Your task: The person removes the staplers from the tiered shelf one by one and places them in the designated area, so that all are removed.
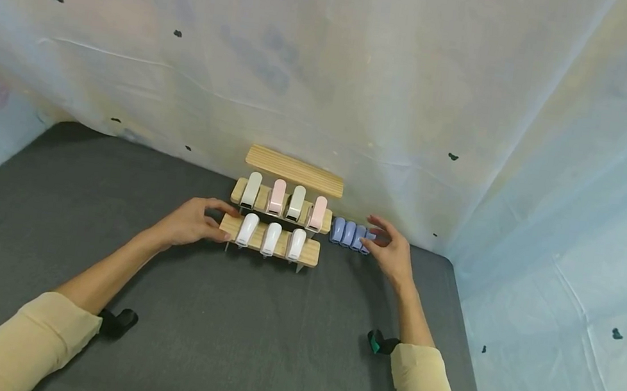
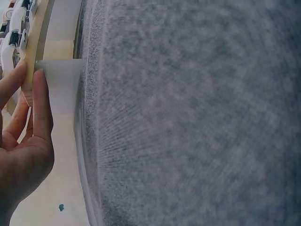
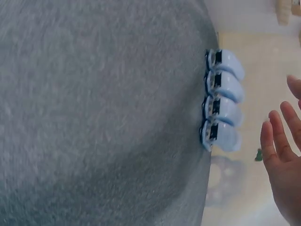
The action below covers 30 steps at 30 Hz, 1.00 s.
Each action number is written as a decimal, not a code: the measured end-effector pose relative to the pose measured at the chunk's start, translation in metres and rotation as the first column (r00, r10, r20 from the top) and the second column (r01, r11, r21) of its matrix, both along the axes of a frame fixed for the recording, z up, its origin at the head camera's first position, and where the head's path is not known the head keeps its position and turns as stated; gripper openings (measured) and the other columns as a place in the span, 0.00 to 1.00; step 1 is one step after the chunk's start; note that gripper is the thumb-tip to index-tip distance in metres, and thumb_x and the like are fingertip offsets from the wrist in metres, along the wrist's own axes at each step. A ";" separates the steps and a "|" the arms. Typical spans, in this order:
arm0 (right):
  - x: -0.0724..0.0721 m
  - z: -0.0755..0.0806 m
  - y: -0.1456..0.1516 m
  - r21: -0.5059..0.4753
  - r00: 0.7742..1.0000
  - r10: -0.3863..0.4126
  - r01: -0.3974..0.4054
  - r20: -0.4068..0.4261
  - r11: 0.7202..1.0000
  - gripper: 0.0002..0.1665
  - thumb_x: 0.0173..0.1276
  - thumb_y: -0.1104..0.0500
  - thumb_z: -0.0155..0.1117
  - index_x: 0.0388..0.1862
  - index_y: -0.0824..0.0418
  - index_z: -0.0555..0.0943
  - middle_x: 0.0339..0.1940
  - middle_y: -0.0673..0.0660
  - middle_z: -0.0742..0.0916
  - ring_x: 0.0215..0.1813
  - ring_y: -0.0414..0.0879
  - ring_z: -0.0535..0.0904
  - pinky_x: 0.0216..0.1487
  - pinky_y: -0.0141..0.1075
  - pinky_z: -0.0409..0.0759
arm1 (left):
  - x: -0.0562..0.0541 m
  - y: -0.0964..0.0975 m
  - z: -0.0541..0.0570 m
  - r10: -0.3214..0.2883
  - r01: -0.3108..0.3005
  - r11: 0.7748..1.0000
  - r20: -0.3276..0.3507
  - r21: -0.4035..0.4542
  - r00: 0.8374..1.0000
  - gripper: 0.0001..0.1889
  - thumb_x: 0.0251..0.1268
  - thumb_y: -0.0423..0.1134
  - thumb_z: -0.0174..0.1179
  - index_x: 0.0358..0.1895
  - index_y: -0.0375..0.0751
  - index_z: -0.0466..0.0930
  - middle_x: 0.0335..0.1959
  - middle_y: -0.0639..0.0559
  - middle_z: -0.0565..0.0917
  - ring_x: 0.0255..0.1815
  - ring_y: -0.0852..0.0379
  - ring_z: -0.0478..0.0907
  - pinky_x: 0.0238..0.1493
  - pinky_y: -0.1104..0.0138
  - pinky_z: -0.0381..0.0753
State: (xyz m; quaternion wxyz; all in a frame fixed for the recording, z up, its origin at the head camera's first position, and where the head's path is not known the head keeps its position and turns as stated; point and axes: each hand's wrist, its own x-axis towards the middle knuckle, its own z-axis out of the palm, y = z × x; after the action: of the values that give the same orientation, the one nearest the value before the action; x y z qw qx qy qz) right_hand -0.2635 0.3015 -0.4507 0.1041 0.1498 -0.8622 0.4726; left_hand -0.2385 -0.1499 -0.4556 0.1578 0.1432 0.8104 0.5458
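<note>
In the head view my left hand (image 1: 194, 224) grips the left end of the lowest wooden shelf (image 1: 309, 256) of a tiered rack. In the left wrist view that shelf's edge (image 2: 31, 56) lies between thumb and fingers. Three white mini staplers (image 1: 271, 239) stand on this tier; grey-green staplers (image 1: 252, 190) and pink staplers (image 1: 276, 196) alternate on the middle one. My right hand (image 1: 393, 256) hovers by the right end of a row of blue staplers (image 1: 348, 233) on the table. Seen from the right wrist, its fingers are spread, apart from the blue staplers (image 3: 228, 87).
The rack's top shelf (image 1: 293, 170) is bare and stands close to the patterned cloth backdrop (image 1: 326, 81). Dark grey fabric covers the table (image 1: 251, 330). Another cloth wall (image 1: 544, 312) rises along the right edge. Black straps (image 1: 116, 322) sit at both wrists' sleeves.
</note>
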 end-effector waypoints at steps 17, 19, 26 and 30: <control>0.031 0.044 -0.043 -0.128 0.991 0.134 -0.130 0.026 0.983 0.32 0.62 0.71 0.71 0.65 0.66 0.75 0.59 0.65 0.82 0.55 0.66 0.79 0.53 0.39 0.80 | -0.001 -0.001 0.001 0.000 0.000 1.000 0.015 -0.005 1.000 0.30 0.59 0.37 0.72 0.65 0.37 0.75 0.50 0.37 0.83 0.33 0.50 0.81 0.30 0.65 0.72; 0.035 0.050 -0.048 -0.123 0.989 0.146 -0.141 0.027 0.982 0.32 0.62 0.71 0.71 0.66 0.67 0.74 0.59 0.65 0.82 0.55 0.70 0.78 0.53 0.41 0.80 | 0.000 0.000 0.001 -0.001 0.001 1.000 0.018 -0.011 1.000 0.30 0.59 0.37 0.72 0.65 0.36 0.74 0.47 0.38 0.84 0.32 0.49 0.81 0.30 0.65 0.72; 0.041 0.055 -0.061 -0.164 0.981 0.190 -0.181 0.039 0.970 0.33 0.61 0.74 0.69 0.67 0.69 0.73 0.59 0.67 0.81 0.57 0.76 0.73 0.54 0.46 0.79 | 0.001 0.000 0.000 -0.009 0.010 1.000 0.036 -0.010 0.999 0.31 0.60 0.38 0.72 0.66 0.36 0.73 0.48 0.36 0.84 0.37 0.47 0.84 0.38 0.59 0.78; 0.042 0.058 -0.067 -0.155 0.979 0.203 -0.195 0.032 0.968 0.33 0.61 0.75 0.69 0.66 0.70 0.73 0.59 0.67 0.81 0.57 0.76 0.74 0.54 0.46 0.79 | 0.000 0.001 0.000 -0.015 0.015 1.000 0.042 0.000 0.999 0.32 0.59 0.38 0.72 0.67 0.35 0.72 0.47 0.37 0.84 0.38 0.47 0.85 0.39 0.59 0.78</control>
State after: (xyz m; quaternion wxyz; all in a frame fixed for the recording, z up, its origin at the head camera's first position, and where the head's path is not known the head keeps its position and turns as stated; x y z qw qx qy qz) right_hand -0.2214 0.2343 -0.3926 0.0465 0.2159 -0.8067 0.5482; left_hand -0.2382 -0.1492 -0.4560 0.1790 0.1375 0.8060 0.5472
